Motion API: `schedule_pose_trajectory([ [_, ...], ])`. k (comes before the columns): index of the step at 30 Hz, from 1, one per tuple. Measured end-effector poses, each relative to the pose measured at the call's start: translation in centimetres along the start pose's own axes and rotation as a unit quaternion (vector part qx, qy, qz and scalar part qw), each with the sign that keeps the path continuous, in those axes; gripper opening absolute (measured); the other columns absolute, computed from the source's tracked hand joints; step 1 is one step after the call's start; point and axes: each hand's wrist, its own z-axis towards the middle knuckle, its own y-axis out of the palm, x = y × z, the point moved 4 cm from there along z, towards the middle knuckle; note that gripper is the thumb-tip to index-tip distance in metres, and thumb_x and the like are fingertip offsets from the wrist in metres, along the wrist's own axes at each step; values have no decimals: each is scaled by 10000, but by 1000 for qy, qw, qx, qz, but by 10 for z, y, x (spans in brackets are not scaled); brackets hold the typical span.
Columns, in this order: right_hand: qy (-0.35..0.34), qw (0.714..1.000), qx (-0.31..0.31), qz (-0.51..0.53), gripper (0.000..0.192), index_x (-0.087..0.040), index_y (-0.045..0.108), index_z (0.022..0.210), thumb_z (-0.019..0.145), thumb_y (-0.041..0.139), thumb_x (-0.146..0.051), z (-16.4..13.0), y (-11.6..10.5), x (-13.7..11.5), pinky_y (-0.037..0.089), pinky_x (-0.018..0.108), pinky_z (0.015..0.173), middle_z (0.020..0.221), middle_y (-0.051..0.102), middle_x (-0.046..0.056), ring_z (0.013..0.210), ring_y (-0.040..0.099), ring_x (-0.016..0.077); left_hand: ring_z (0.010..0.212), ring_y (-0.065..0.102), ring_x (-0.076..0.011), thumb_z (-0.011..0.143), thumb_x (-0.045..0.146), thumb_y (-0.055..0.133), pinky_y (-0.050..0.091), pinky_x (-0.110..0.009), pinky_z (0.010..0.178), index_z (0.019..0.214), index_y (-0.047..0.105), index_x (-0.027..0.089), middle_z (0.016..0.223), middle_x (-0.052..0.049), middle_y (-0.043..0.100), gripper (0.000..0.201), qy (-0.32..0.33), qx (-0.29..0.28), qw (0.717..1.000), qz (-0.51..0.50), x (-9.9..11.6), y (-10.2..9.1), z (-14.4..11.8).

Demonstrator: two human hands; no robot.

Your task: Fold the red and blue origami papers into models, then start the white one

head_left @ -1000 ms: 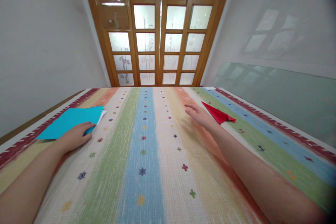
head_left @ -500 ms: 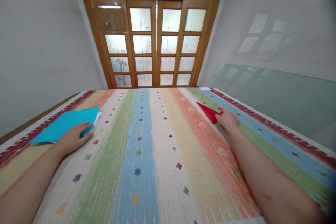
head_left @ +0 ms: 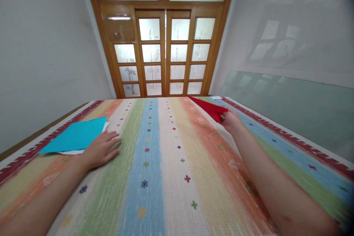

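My right hand (head_left: 231, 121) pinches the near end of a red folded paper (head_left: 208, 107), a long pointed shape aimed toward the far edge of the striped table (head_left: 155, 162). My left hand (head_left: 101, 149) lies flat on the cloth with its fingers spread, just right of a blue paper sheet (head_left: 74, 139). A white sheet peeks out from under the blue one. The left hand holds nothing.
A wooden double door (head_left: 164, 57) with frosted glass panes stands beyond the table's far edge. A pale green glass panel (head_left: 290, 103) leans against the right wall. White walls close in on both sides.
My right hand reached the red folded paper, gripped it and carried it farther away. My left hand slid off the blue sheet to the right and opened flat.
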Motion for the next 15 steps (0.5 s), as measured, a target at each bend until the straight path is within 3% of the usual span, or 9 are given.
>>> schedule_pose_trajectory([
  [3,35,989,-107,97,185,-214,604,996,879,462,-231,-21,38,-15,550,282,646,801,676,55,713,654,176,1434,369,-280,959,544,451,288,-447,1189,1466,470,307,1553,-60,414,560,50,-48,994,-80,48,10,14],
  [6,85,959,-222,157,45,-219,562,811,840,531,-204,-61,81,-18,526,250,572,659,611,18,597,608,147,1486,262,-296,974,594,394,208,-501,1210,1548,301,340,1629,-52,240,634,45,-92,990,-98,73,23,27],
  [8,120,929,-299,181,39,-210,566,823,805,588,-184,-95,109,-17,504,227,542,685,624,14,604,619,133,1503,206,-305,976,624,357,168,-531,1211,1560,255,347,1640,-61,192,654,20,-108,989,-97,78,31,37],
  [11,157,879,-403,200,215,-206,588,916,742,714,-193,-146,144,-16,495,223,536,786,665,19,670,659,144,1503,189,-336,967,669,303,165,-575,1193,1557,294,297,1627,-117,218,697,-54,-97,989,-96,77,41,51],
  [15,186,809,-512,223,346,-193,600,975,688,787,-142,-195,169,-13,495,208,545,838,673,16,635,637,112,1493,204,-373,966,662,299,147,-633,1174,1515,402,239,1606,-148,274,700,-110,-65,983,-135,79,44,61],
])
